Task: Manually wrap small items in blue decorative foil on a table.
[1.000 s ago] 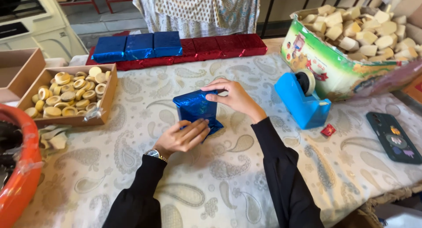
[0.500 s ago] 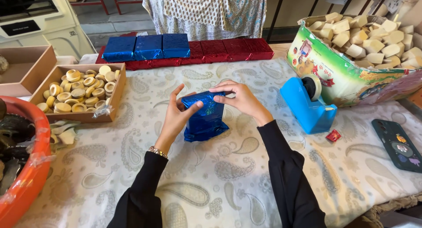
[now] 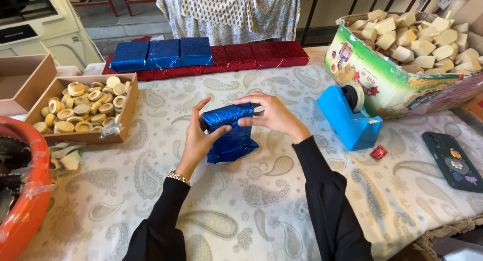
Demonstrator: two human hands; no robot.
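Note:
A small box half wrapped in shiny blue foil (image 3: 232,135) stands upright on the patterned tablecloth (image 3: 241,200) at the centre. My left hand (image 3: 198,140) presses against its left side, thumb on the front. My right hand (image 3: 269,114) folds the foil down over its top right edge. Both hands hold the package between them.
Wrapped blue boxes (image 3: 156,53) and red boxes (image 3: 251,54) line the far edge. A blue tape dispenser (image 3: 349,117) and a colourful carton of pale blocks (image 3: 402,64) sit right. A cardboard tray of round pieces (image 3: 80,110), an orange tub (image 3: 22,190), a phone (image 3: 453,160).
The package was tipped up from the table. My left hand rose from its lower edge to its left side, and my right hand folded the foil over the top.

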